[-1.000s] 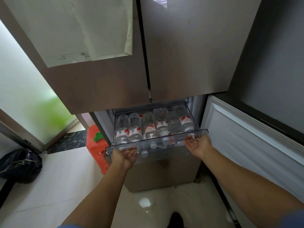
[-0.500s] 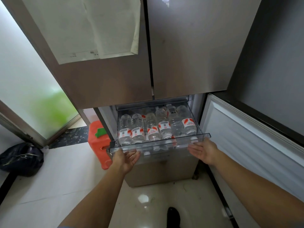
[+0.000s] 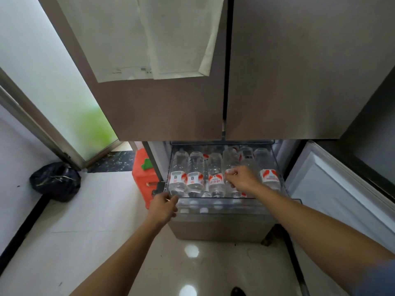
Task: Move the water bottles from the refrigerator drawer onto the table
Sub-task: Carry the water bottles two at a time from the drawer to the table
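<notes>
Clear plastic bottles [image 3: 195,178] with red-and-white labels lie side by side in the pulled-out clear drawer [image 3: 277,202], caps toward the near wall. The right hand [image 3: 242,179] reaches in over the row, knuckles up, fingers curled down on one bottle [image 3: 229,159] right of the middle; it appears to grasp it, though the fingertips are hidden. The left hand [image 3: 163,207] grips the drawer's near left corner, arm stretched forward. Above, the two brown fridge doors [image 3: 299,71] are closed, a pale sheet [image 3: 149,39] stuck on the left one. A white lower door [image 3: 342,199] stands open at right. On the glossy floor [image 3: 85,221] sit an orange container [image 3: 142,178] just left of the drawer and a black bag [image 3: 55,181] at far left.
</notes>
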